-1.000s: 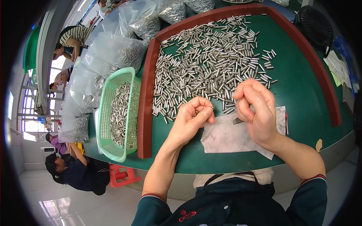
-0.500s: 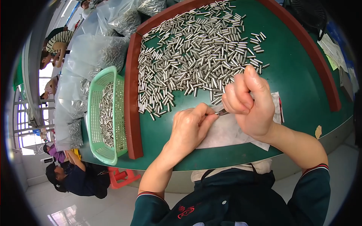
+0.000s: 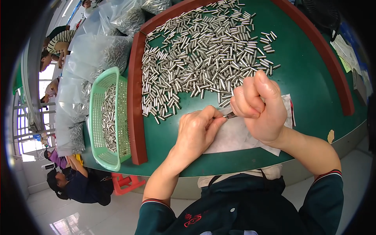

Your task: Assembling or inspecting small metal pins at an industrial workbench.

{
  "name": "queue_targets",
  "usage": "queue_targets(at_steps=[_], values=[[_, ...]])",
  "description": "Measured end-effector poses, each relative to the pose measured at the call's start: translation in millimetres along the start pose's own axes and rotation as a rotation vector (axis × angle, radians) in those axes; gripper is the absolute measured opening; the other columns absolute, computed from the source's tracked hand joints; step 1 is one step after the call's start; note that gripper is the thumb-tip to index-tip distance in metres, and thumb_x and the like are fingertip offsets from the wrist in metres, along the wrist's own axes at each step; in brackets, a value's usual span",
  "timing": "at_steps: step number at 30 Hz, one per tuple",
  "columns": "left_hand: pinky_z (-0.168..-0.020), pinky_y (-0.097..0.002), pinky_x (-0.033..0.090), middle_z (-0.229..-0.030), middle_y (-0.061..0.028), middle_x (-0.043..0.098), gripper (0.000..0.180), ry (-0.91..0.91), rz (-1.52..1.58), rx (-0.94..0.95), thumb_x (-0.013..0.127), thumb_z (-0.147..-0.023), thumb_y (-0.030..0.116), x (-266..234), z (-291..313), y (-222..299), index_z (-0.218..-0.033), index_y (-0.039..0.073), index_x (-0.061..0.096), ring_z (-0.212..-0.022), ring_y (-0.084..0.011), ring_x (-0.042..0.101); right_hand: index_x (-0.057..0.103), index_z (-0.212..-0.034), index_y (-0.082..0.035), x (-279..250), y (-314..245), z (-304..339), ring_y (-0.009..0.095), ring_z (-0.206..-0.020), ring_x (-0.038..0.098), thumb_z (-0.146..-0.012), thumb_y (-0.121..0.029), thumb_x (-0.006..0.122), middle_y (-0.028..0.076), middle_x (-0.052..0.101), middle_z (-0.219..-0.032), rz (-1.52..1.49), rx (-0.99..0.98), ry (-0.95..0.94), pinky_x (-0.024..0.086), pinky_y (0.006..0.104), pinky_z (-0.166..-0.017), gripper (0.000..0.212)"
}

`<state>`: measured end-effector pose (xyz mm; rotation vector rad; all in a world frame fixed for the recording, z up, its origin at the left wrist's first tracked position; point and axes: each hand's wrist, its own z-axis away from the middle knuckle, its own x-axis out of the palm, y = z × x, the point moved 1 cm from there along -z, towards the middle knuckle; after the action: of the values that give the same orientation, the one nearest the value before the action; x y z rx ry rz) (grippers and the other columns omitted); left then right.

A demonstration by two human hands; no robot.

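My left hand (image 3: pixel 196 131) pinches a small metal pin (image 3: pixel 225 116) between thumb and forefinger, over a whitish cloth (image 3: pixel 229 137) on the green tabletop. My right hand (image 3: pixel 260 109) is closed in a fist, thumb uppermost, round a slim dark metal tool (image 3: pixel 231 115). The tool's tip meets the pin's end or lies just beside it; its kind is hidden in the fist. Beyond both hands spreads a wide heap of short shiny metal pins (image 3: pixel 203 58).
Dark red rails (image 3: pixel 137 102) border the table. Left of the rail stands a green plastic basket (image 3: pixel 96 133) holding more pins. Clear bags (image 3: pixel 103 51) of metal pieces line the far left. Papers (image 3: pixel 346 53) lie at right. Another person (image 3: pixel 84 186) sits lower left near a red stool (image 3: pixel 125 184).
Both hands keep almost the same pose, the pin and tool still together. The view has shifted very slightly.
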<state>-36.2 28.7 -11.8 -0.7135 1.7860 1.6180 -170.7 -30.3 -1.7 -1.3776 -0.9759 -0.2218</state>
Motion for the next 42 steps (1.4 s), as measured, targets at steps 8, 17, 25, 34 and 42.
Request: queue_targets(at_steps=[8, 17, 25, 34, 42], values=[[-0.039, -0.0326, 0.036, -0.049, -0.0100, 0.050, 0.012, 0.041, 0.032, 0.021, 0.064, -0.068, 0.005, 2.5, 0.1, -1.2, -0.067, 0.002, 0.052, -0.042, -0.0251, 0.049, 0.025, -0.052, -0.012, 7.0, 1.8, 7.8, 0.007, -0.039, 0.019, -0.091, -0.027, 0.026, -0.003, 0.023, -0.042, 0.089, -0.041, 0.012, 0.018, 0.0228, -0.039, 0.042], [-0.039, -0.0324, 0.036, -0.049, -0.0108, 0.050, 0.012, 0.011, 0.009, 0.034, 0.063, -0.068, 0.003, 1.7, -2.0, -0.1, -0.065, 0.002, 0.052, -0.042, -0.0260, 0.049, 0.026, -0.052, -0.011, 8.8, 6.6, 8.3, 0.007, -0.040, 0.021, -0.091, -0.025, 0.030, -0.003, 0.024, -0.044, 0.178, -0.060, -0.024, 0.021, 0.0230, -0.043, 0.042], [-0.045, -0.0184, 0.033, -0.055, 0.0024, 0.048, 0.010, 0.057, 0.475, -0.269, 0.058, -0.079, 0.010, -12.9, -1.2, -3.4, -0.076, 0.001, 0.055, -0.049, -0.0042, 0.042, 0.024, -0.047, -0.012, 3.9, -1.2, 5.4, 0.008, -0.039, 0.019, -0.089, -0.022, 0.032, -0.003, 0.022, -0.041, 0.096, -0.020, 0.009, 0.017, 0.0238, -0.039, 0.044], [-0.046, -0.0150, 0.027, -0.077, -0.0044, 0.052, 0.012, -0.141, 1.533, -0.424, 0.050, -0.085, 0.013, -23.2, -6.6, -30.0, -0.093, 0.005, 0.052, -0.051, -0.0020, 0.033, 0.024, -0.048, -0.010, 1.0, 0.1, 3.2, 0.006, -0.040, 0.022, -0.088, -0.019, 0.035, -0.004, 0.023, -0.044, 0.021, 0.012, 0.027, 0.019, 0.0225, -0.040, 0.043], [-0.046, -0.0158, 0.028, -0.075, -0.0052, 0.052, 0.020, -0.153, 1.493, -0.458, 0.047, -0.087, 0.022, -24.7, -9.0, -27.2, -0.091, 0.003, 0.052, -0.052, -0.0036, 0.035, 0.023, -0.048, -0.010, 0.0, -0.5, -0.8, 0.006, -0.039, 0.022, -0.088, -0.020, 0.035, -0.004, 0.024, -0.042, 0.024, 0.023, 0.027, 0.018, 0.0222, -0.039, 0.043]])
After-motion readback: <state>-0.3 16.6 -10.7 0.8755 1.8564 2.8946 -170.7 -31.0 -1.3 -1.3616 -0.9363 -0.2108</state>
